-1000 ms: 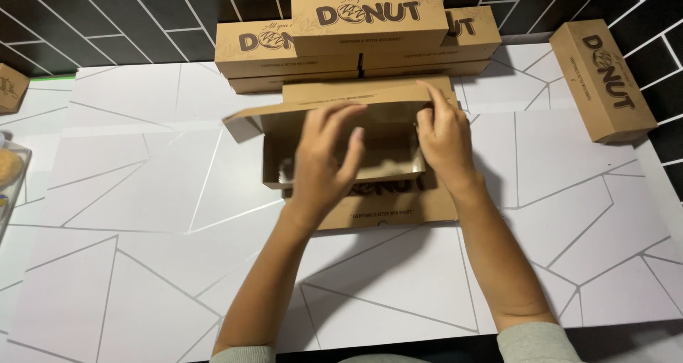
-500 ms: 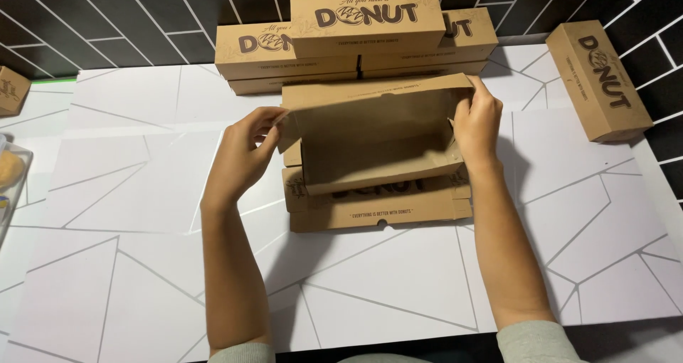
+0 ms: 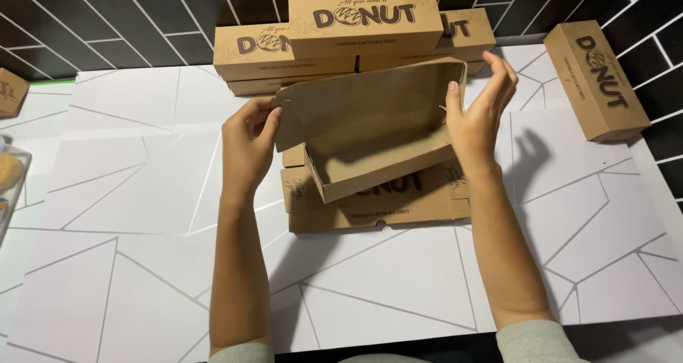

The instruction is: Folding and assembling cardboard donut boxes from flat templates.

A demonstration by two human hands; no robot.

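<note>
Seen from the head camera, both bare hands hold a half-folded brown cardboard donut box (image 3: 370, 132) tilted up above the white desk with grey geometric lines (image 3: 142, 192). The left hand (image 3: 249, 139) pinches the box's left end flap, thumb and fingers closed on the cardboard edge, so its grip is narrow and holding the box. The right hand (image 3: 478, 114) presses its palm and thumb against the box's right end wall, with the fingers spread and raised above the rim; this grip is wide yet in contact with the box. The box's open inside faces the camera, its back panel standing up and its front wall low and slanting down to the left.

Directly under it lies a flat brown cardboard box blank with dark lettering (image 3: 377, 206), resting on the desk and partly covered by the held box. Behind, against the black tiled wall (image 3: 107, 14), stands a stack of closed brown cardboard donut boxes (image 3: 284, 53), with one box on top in the middle. Well apart at the right edge of the desk, a single closed brown donut box (image 3: 597, 78) lies at an angle. At the far left a small brown cardboard box (image 3: 11, 91) shows only in part, and below it the edge of a clear plastic container with something yellow inside (image 3: 8, 174).
</note>
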